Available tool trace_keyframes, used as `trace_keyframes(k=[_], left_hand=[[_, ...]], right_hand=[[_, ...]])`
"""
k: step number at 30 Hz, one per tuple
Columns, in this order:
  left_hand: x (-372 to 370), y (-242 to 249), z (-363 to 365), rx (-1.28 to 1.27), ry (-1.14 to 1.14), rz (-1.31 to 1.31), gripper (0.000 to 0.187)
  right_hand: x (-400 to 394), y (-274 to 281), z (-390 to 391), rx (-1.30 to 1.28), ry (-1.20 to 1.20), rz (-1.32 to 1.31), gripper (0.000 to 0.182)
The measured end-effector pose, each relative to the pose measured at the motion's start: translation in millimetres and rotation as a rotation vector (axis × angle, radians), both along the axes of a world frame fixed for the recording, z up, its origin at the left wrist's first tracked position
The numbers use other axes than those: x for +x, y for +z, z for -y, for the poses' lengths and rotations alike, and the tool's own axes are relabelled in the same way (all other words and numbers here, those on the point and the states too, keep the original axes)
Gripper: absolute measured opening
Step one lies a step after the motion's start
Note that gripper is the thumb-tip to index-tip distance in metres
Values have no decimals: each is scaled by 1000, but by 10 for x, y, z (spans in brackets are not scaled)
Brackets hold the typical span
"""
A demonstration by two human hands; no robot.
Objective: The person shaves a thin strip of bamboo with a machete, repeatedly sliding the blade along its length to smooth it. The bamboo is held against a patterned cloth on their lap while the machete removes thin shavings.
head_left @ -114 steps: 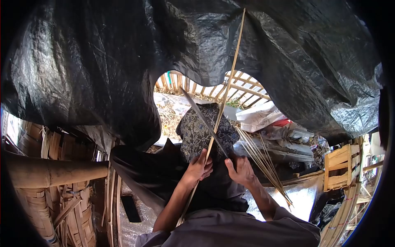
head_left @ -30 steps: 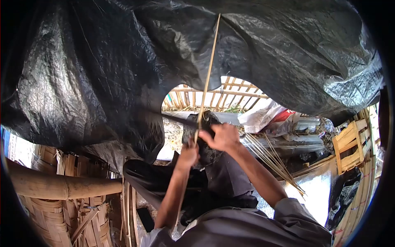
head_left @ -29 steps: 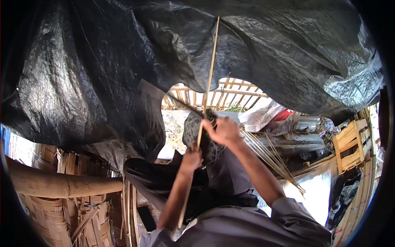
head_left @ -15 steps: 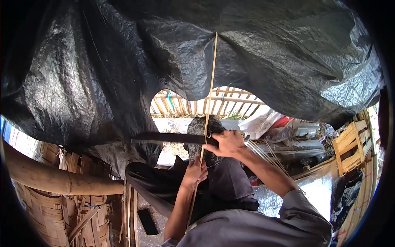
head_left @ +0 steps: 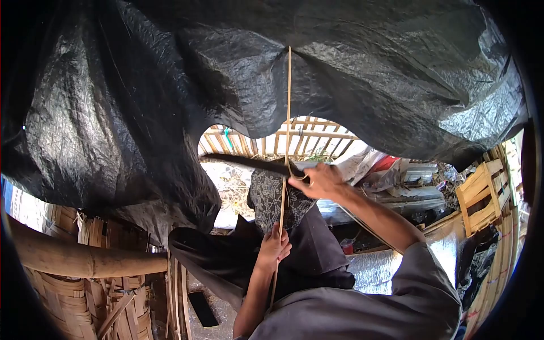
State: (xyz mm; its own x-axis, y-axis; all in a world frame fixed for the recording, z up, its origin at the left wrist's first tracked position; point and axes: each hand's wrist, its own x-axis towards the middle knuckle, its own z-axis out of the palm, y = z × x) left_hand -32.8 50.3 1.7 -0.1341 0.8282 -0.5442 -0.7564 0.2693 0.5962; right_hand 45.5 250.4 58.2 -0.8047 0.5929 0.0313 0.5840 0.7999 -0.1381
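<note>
Bamboo strip (head_left: 287, 113), a long, thin, pale sliver, runs almost upright through the middle of the view, from below the lower hand up against the black plastic tarpaulin (head_left: 141, 85) overhead. The left hand (head_left: 274, 247) is closed around its lower part, just above the dark trousers on the lap (head_left: 309, 249), with the strip passing through the curled fingers. The right hand (head_left: 318, 181), higher up and held out from a grey sleeve (head_left: 419, 272), is clenched on the handle of a long dark knife blade (head_left: 243, 163) that lies nearly level and points left, its edge meeting the strip where a small pale curl of shaving shows. The step in hand looks like paring or splitting the strip along its length; the next move would call for a firm, steady hold below while the blade is guided along the grain without biting too deep. A dark patterned cloth (head_left: 272, 195) sits just behind the strip. Beyond lie loose thin bamboo slivers (head_left: 368, 226), a bamboo lattice fence (head_left: 306, 136), a thick bamboo pole (head_left: 85, 258) at lower left above woven bamboo matting (head_left: 62, 306), and a pale wooden crate (head_left: 481, 192) at right.
</note>
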Motion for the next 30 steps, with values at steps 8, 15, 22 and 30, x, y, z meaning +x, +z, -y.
trace_keyframes(k=[8, 15, 22, 30], left_hand=[[-35, -27, 73, 15, -1, 33, 45], [0, -106, 150, 38, -10, 192, 45], [-10, -34, 153, 26, -23, 103, 47], [-90, 39, 202, -80, 11, -109, 49]], right_hand=[[199, 15, 530, 27, 315, 77, 63], [71, 75, -137, 64, 16, 61, 73], [9, 41, -854, -376, -427, -29, 81], [415, -399, -63, -232, -339, -85, 77]])
